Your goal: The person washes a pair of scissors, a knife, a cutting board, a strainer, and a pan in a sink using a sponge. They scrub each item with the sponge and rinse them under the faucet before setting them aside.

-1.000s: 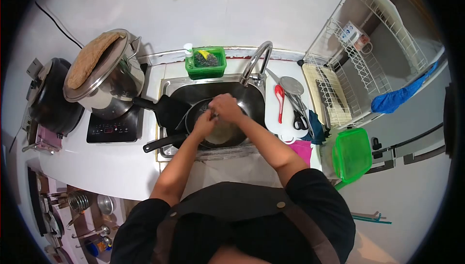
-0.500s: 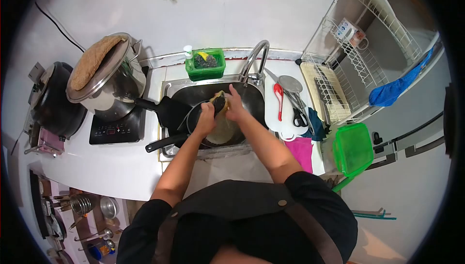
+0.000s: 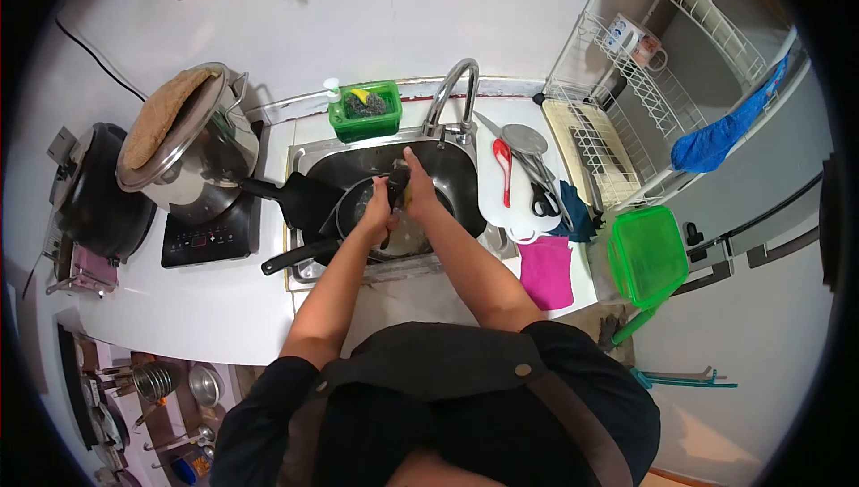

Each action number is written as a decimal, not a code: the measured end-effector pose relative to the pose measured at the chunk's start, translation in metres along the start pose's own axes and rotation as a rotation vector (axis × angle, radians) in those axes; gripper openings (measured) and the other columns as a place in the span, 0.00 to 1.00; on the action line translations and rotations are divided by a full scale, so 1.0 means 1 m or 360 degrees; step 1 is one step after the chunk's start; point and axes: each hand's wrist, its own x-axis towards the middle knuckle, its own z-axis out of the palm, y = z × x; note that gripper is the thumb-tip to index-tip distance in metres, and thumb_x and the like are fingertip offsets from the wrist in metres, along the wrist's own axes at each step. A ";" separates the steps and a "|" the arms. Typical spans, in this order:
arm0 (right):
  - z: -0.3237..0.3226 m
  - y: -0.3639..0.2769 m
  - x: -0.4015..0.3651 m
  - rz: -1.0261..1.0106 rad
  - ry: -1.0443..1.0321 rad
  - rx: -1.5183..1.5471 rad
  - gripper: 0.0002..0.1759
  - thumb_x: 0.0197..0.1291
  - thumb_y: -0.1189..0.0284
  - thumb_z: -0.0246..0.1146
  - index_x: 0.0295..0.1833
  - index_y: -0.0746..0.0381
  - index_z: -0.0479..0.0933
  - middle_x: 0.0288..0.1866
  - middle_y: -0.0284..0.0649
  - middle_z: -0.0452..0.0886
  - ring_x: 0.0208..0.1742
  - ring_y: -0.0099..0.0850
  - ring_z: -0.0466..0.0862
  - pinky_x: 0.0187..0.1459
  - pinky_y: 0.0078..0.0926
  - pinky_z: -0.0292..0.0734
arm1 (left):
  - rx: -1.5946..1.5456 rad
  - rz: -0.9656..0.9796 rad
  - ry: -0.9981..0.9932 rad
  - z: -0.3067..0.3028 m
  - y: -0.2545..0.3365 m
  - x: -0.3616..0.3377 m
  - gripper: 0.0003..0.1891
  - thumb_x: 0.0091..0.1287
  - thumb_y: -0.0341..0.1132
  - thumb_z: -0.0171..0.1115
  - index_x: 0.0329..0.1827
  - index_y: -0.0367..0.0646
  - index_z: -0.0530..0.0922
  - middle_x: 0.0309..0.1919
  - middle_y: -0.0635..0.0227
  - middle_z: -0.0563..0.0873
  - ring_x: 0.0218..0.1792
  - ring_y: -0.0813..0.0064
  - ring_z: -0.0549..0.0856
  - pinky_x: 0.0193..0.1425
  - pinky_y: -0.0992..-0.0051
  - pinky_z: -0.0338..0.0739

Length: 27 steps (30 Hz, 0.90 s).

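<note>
Both my hands are over the steel sink (image 3: 309, 158). My left hand (image 3: 378, 210) is closed around a dark, long object (image 3: 397, 179), whose kind I cannot make out. Against its other side is my right hand (image 3: 419, 190), with a yellowish scrubbing sponge (image 3: 407, 197) partly hidden under the fingers. Below them lies a round dark pan (image 3: 354, 203) in the sink. A black handle (image 3: 300, 257) sticks out over the sink's left edge. Beside it rests a black flat-bladed turner (image 3: 309, 203).
A curved faucet (image 3: 472, 84) rises behind the sink, near a green sponge box (image 3: 367, 120). To the right, a white board (image 3: 492, 205) holds a red spoon (image 3: 503, 169) and scissors (image 3: 542, 203). A large steel pot (image 3: 183, 147) stands left on an induction cooker (image 3: 206, 244).
The view has shifted slightly. The dark object between my hands is tilted more upright, and my right hand has turned over it, covering more of the sponge.
</note>
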 end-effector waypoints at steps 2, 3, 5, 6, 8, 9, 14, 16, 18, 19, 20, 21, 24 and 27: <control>0.009 0.002 -0.009 0.0052 -0.0171 0.0805 0.16 0.51 0.60 0.63 0.24 0.62 0.74 0.23 0.34 0.76 0.26 0.28 0.78 0.29 0.27 0.72 | -0.0028 -0.0195 0.0015 -0.005 -0.006 0.015 0.30 0.60 0.67 0.27 0.51 0.56 0.61 0.23 0.74 0.66 0.11 0.83 0.58 0.14 0.82 0.52; 0.013 0.005 -0.012 -0.0074 -0.0124 0.0683 0.16 0.52 0.60 0.62 0.26 0.62 0.75 0.24 0.32 0.76 0.27 0.27 0.78 0.30 0.26 0.72 | -0.0005 -0.0060 -0.0062 -0.011 -0.011 0.019 0.31 0.60 0.67 0.29 0.52 0.53 0.63 0.28 0.72 0.71 0.17 0.79 0.67 0.21 0.79 0.64; 0.014 0.005 -0.012 -0.0272 -0.0072 0.0108 0.15 0.55 0.60 0.60 0.29 0.63 0.74 0.24 0.34 0.76 0.27 0.29 0.78 0.31 0.26 0.72 | -0.0164 0.0093 0.0160 -0.010 -0.036 0.046 0.34 0.59 0.68 0.32 0.53 0.50 0.65 0.28 0.70 0.74 0.22 0.77 0.72 0.27 0.76 0.67; 0.014 0.006 -0.013 -0.0475 -0.0018 -0.0459 0.15 0.57 0.60 0.57 0.32 0.63 0.74 0.24 0.36 0.76 0.27 0.31 0.79 0.32 0.26 0.71 | -0.0306 0.0250 0.0374 -0.010 -0.042 0.054 0.36 0.58 0.68 0.35 0.54 0.47 0.67 0.29 0.68 0.77 0.27 0.74 0.76 0.33 0.73 0.71; 0.018 0.015 -0.018 -0.0595 -0.0013 -0.0969 0.17 0.58 0.59 0.55 0.35 0.64 0.73 0.30 0.41 0.77 0.30 0.38 0.78 0.35 0.30 0.70 | -0.0636 0.0282 0.0505 -0.008 -0.031 0.049 0.36 0.58 0.68 0.38 0.52 0.44 0.68 0.31 0.67 0.79 0.32 0.72 0.77 0.38 0.73 0.71; 0.019 0.018 -0.020 -0.0716 -0.0005 -0.1492 0.19 0.59 0.58 0.53 0.37 0.66 0.73 0.35 0.47 0.77 0.34 0.45 0.77 0.38 0.34 0.69 | -0.0975 0.0318 0.0625 -0.003 -0.021 0.047 0.36 0.58 0.67 0.41 0.50 0.40 0.70 0.33 0.66 0.80 0.37 0.70 0.78 0.43 0.73 0.72; 0.005 0.027 -0.035 -0.0989 -0.0397 -0.1401 0.20 0.59 0.58 0.51 0.41 0.67 0.71 0.39 0.51 0.75 0.44 0.49 0.73 0.43 0.39 0.67 | -0.1091 0.0436 0.0582 -0.016 0.019 0.028 0.22 0.58 0.54 0.56 0.38 0.41 0.73 0.27 0.66 0.77 0.32 0.69 0.77 0.32 0.71 0.75; -0.001 0.021 -0.043 -0.1139 -0.0449 -0.1413 0.16 0.54 0.63 0.54 0.44 0.62 0.69 0.39 0.50 0.74 0.44 0.50 0.72 0.45 0.42 0.66 | -0.1263 0.0216 0.0681 -0.019 0.016 0.032 0.21 0.61 0.53 0.52 0.30 0.39 0.72 0.22 0.66 0.75 0.24 0.70 0.77 0.35 0.70 0.77; -0.015 0.001 -0.045 -0.1220 -0.0600 -0.1523 0.18 0.53 0.64 0.56 0.46 0.63 0.69 0.40 0.50 0.74 0.44 0.49 0.72 0.44 0.40 0.67 | -0.1663 0.0207 0.0275 -0.024 -0.001 0.039 0.23 0.64 0.55 0.46 0.27 0.40 0.70 0.19 0.65 0.73 0.25 0.68 0.78 0.38 0.66 0.76; -0.024 -0.013 -0.046 -0.1311 -0.0748 -0.1626 0.19 0.52 0.64 0.57 0.47 0.63 0.68 0.41 0.50 0.74 0.45 0.49 0.73 0.44 0.39 0.68 | -0.1506 0.0239 0.0146 -0.012 0.003 0.030 0.25 0.65 0.56 0.40 0.25 0.41 0.68 0.17 0.65 0.71 0.27 0.67 0.78 0.41 0.63 0.74; -0.034 -0.031 -0.052 -0.1136 -0.0685 -0.1766 0.19 0.50 0.67 0.58 0.47 0.63 0.69 0.41 0.50 0.74 0.45 0.48 0.73 0.44 0.38 0.69 | -0.1371 0.0224 -0.0060 -0.019 -0.007 0.046 0.23 0.66 0.53 0.41 0.30 0.40 0.71 0.22 0.63 0.77 0.30 0.67 0.79 0.44 0.63 0.73; -0.048 -0.048 -0.056 -0.0959 -0.0623 -0.1903 0.18 0.48 0.70 0.59 0.47 0.62 0.69 0.41 0.50 0.74 0.45 0.48 0.73 0.45 0.38 0.69 | -0.0825 0.0226 -0.0162 -0.013 0.012 0.033 0.20 0.67 0.50 0.43 0.35 0.39 0.73 0.27 0.64 0.79 0.31 0.69 0.79 0.44 0.64 0.72; -0.107 -0.081 -0.062 -0.1381 0.0067 -0.2059 0.17 0.46 0.78 0.56 0.46 0.61 0.71 0.36 0.49 0.74 0.39 0.46 0.75 0.40 0.38 0.70 | 0.1020 0.0952 -0.0131 -0.043 0.042 0.038 0.16 0.66 0.40 0.48 0.44 0.37 0.76 0.38 0.62 0.82 0.36 0.72 0.81 0.43 0.70 0.73; -0.168 -0.112 -0.057 -0.1121 0.0846 -0.2901 0.10 0.53 0.75 0.49 0.41 0.57 0.71 0.34 0.48 0.73 0.35 0.45 0.77 0.33 0.44 0.71 | 0.2092 0.1152 0.0408 -0.086 0.088 0.014 0.10 0.59 0.35 0.54 0.36 0.38 0.79 0.34 0.54 0.81 0.37 0.56 0.81 0.41 0.65 0.74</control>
